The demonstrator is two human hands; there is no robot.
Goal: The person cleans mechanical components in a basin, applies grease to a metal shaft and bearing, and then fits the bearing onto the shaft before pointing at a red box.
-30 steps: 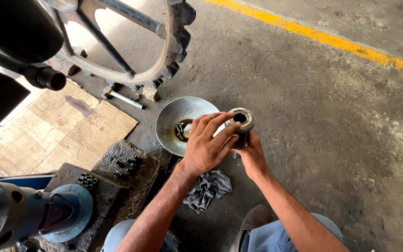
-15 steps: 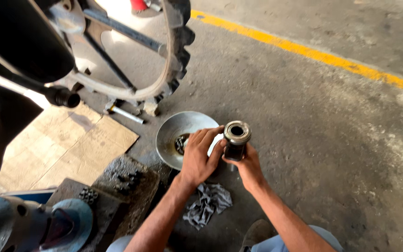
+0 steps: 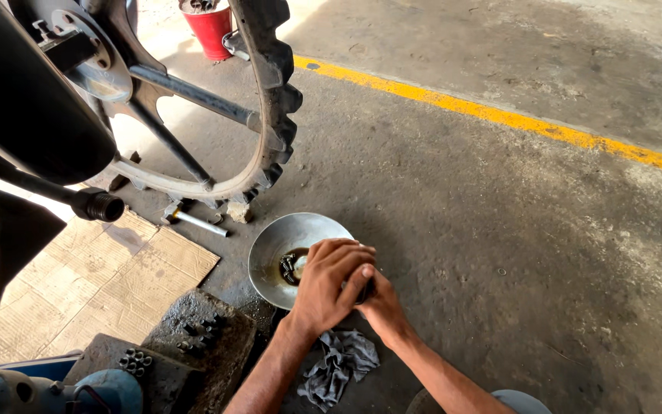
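Note:
My left hand is cupped over the top of a dark metal cylinder part, hiding nearly all of it. My right hand grips the same part from below and behind. Both hands hover at the near right rim of a round metal bowl on the concrete floor. The bowl holds dark oil and a few small metal pieces. A crumpled grey rag lies on the floor just under my wrists.
A lugged metal-spoked wheel stands at the upper left, with a red bucket behind it. A small tool and flattened cardboard lie left of the bowl. A greasy block with bolts sits near left. A yellow line crosses the floor.
My left hand has closed over the top of the cylinder, whose ringed end showed before. Both hands have lowered it towards the bowl's rim, and the view has swung up towards the wheel.

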